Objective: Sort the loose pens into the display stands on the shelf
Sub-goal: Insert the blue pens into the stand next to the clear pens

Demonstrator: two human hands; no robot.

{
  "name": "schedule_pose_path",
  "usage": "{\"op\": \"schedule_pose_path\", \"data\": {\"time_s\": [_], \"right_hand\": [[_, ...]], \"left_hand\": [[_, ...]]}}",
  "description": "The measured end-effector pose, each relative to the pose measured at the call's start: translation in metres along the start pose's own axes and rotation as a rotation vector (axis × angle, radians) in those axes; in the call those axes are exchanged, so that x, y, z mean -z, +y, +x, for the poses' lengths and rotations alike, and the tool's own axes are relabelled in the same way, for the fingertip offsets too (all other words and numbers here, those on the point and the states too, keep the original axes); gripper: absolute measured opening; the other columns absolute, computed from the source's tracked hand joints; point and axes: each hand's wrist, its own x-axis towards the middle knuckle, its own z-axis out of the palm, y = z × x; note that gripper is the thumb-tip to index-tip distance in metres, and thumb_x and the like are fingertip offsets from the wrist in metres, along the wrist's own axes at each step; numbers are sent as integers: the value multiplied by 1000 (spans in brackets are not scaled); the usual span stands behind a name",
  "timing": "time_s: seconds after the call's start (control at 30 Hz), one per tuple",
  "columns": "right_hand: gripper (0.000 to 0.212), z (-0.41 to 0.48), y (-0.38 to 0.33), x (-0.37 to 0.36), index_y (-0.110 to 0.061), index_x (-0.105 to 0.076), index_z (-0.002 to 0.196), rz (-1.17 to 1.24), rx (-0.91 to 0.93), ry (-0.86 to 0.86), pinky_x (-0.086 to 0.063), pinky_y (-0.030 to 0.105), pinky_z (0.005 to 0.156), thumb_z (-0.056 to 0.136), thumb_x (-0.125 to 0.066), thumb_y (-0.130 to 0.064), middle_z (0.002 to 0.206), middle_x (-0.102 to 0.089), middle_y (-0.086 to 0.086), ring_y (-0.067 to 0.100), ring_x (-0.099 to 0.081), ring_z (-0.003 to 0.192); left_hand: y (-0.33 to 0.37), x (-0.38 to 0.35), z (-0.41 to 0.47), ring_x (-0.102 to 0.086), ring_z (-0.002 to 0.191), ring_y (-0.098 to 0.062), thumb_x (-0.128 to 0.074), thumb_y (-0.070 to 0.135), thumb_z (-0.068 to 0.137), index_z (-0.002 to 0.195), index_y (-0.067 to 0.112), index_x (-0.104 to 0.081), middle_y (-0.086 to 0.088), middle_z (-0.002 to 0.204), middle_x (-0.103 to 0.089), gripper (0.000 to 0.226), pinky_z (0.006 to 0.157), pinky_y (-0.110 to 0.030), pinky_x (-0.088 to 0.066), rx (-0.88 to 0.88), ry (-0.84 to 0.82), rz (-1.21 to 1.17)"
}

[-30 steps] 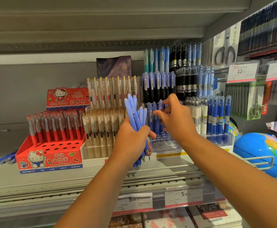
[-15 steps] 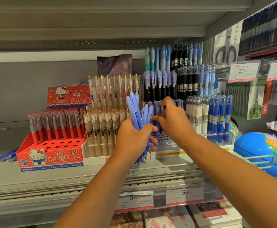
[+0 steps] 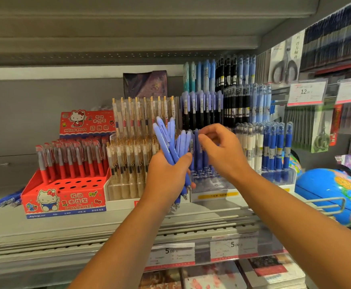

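My left hand (image 3: 166, 176) is shut around a bundle of periwinkle-blue pens (image 3: 169, 138), held upright in front of the shelf. Just right of the bundle, my right hand (image 3: 222, 151) pinches the top of a single blue pen (image 3: 196, 149) between thumb and forefinger. That pen stands over the front rows of the clear tiered display stand (image 3: 214, 185), whose front holes show empty. Further back, the stand's tiers hold black, blue and white pens. Several loose blue pens (image 3: 5, 202) lie on the shelf at the far left.
A red Hello Kitty stand (image 3: 66, 198) with red pens and open front holes sits to the left. Beside it is a stand of gold-clipped pens (image 3: 128, 163). A blue globe (image 3: 335, 195) and a wire hook (image 3: 326, 202) crowd the right. Price tags line the shelf edge (image 3: 171, 254).
My right hand came from the stand's pens to the bundle, and its fingertips now sit slightly higher, pinched on a single pen. My left hand has barely moved.
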Motion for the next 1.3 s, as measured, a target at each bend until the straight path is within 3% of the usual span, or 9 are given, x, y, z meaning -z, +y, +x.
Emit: {"op": "schedule_pose_path", "data": {"time_s": [0.1, 0.3, 0.47, 0.57, 0.67, 0.77, 0.9, 1.13, 1.3], "right_hand": [[16, -3, -10, 0, -10, -65, 110, 347, -81, -219, -51, 30, 50, 99, -53, -11, 88, -70, 2, 10, -63, 68], [11, -4, -11, 2, -5, -65, 103, 465, -50, -321, -51, 27, 55, 94, -58, -4, 86, -68, 6, 15, -64, 71], [8, -2, -8, 1, -7, -63, 98, 477, -56, -310, -50, 29, 63, 96, -57, -5, 82, -70, -1, 13, -65, 75], [8, 0, -6, 1, -6, -63, 101, 471, -57, -300, -51, 31, 70, 96, -56, -7, 91, -73, 1, 13, -68, 83], [9, 2, -4, 1, -10, -63, 101, 488, -67, -249, -53, 38, 82, 98, -54, -10, 96, -75, 3, 20, -69, 94], [10, 4, -4, 1, -11, -62, 99, 538, -73, -161, -54, 26, 75, 99, -52, -9, 90, -76, 3, 19, -71, 90], [9, 5, -6, 5, -10, -58, 103, 640, -98, -4, -57, 27, 65, 102, -49, -12, 84, -74, 3, 22, -72, 77], [5, 9, -6, 13, -16, -53, 105, 554, -19, 354, -54, 27, 50, 103, -49, -18, 84, -67, 1, 17, -69, 61], [11, 10, 2, 20, -34, -53, 98, 274, 117, 450, -54, 26, 52, 100, -54, -24, 87, -63, -11, 10, -65, 68]], "left_hand": [[1, 0, 0, -50, 30, -15, -59, 24, 98, 84, 6, -56, 0, 39, -53, 23, 31, -20, -37, -9, -6, 14], [2, -1, 0, -49, 29, -11, -60, 22, 98, 85, 5, -62, 1, 40, -55, 21, 33, -20, -39, -42, -15, 20], [3, 0, 0, -66, 51, -28, -61, 24, 97, 92, 20, -63, -2, 51, -63, 7, 36, -29, -46, -29, 5, -51], [4, 0, 1, -64, 58, -43, -60, 25, 98, 84, 30, -61, -5, 51, -62, 14, 43, -50, -52, -39, 25, -61], [2, -2, 1, -65, 55, -32, -58, 26, 98, 89, 35, -60, -3, 47, -60, 13, 58, -56, -57, -65, 18, -75], [0, -2, 3, -62, 49, -17, -56, 28, 100, 98, 17, -64, 0, 40, -55, 13, 67, -54, -59, -70, 2, -56], [-1, -3, 3, -62, 47, -12, -55, 26, 101, 102, 2, -60, 5, 40, -56, 25, 57, -47, -61, -40, -19, -80], [2, -4, 2, -66, 52, -17, -57, 25, 99, 102, 15, -56, 6, 64, -63, 11, 44, -39, -58, 12, -13, -172], [0, 0, 2, -56, 39, -10, -54, 30, 100, 97, 9, -57, 3, 42, -56, 22, 40, -21, -48, -24, -11, -41]]}}
